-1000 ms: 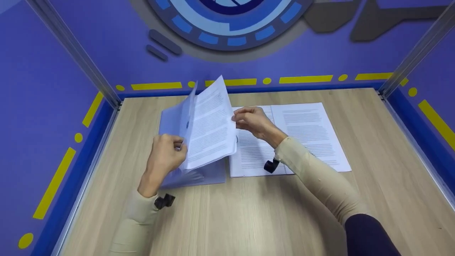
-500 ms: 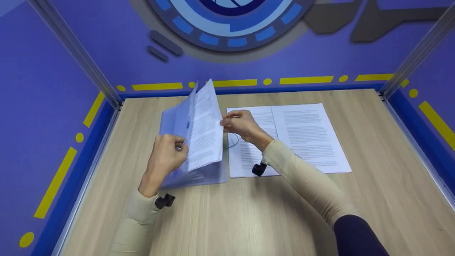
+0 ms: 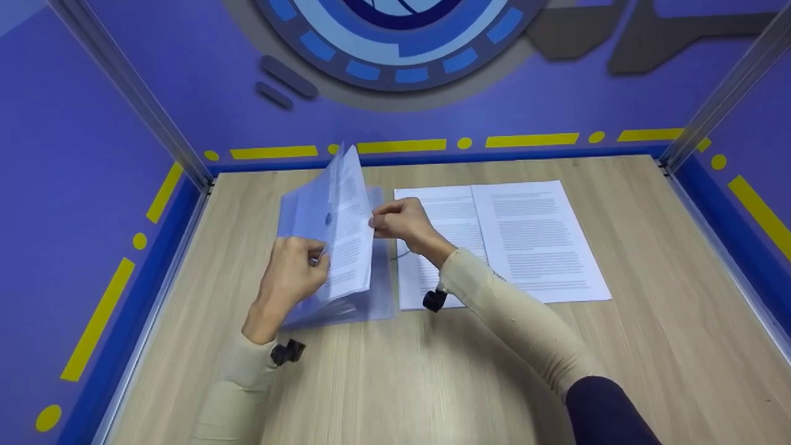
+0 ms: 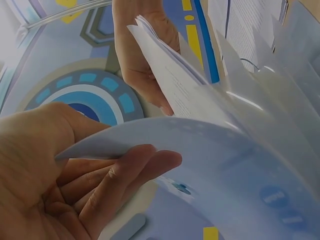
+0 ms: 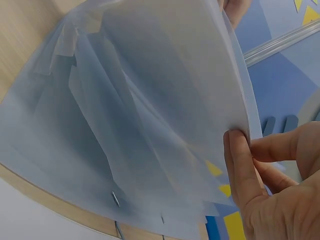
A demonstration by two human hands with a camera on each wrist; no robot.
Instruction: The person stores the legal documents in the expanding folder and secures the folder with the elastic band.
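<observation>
A translucent bluish plastic folder (image 3: 303, 210) stands partly opened, its lower part on the table. My left hand (image 3: 289, 275) pinches its raised flap (image 4: 215, 150) between thumb and fingers. Printed sheets (image 3: 349, 247) lean upright beside that flap, and my right hand (image 3: 405, 224) pinches their right edge. From the right wrist, crumpled clear plastic layers (image 5: 125, 100) show below the fingers (image 5: 241, 155) gripping the edge. A thin dark elastic cord (image 3: 401, 254) loops out at the folder's right side. The folder's spine is largely hidden behind the left hand.
Two side-by-side printed pages (image 3: 537, 247) lie flat on the wooden table (image 3: 395, 383), right of the folder. Blue-purple panels (image 3: 494, 105) with yellow markings enclose the back and sides. Small black cameras hang at both wrists.
My right hand has moved left, swinging the sheets' free edge toward the raised flap and uncovering more of the flat pages. The left hand keeps its hold in nearly the same place.
</observation>
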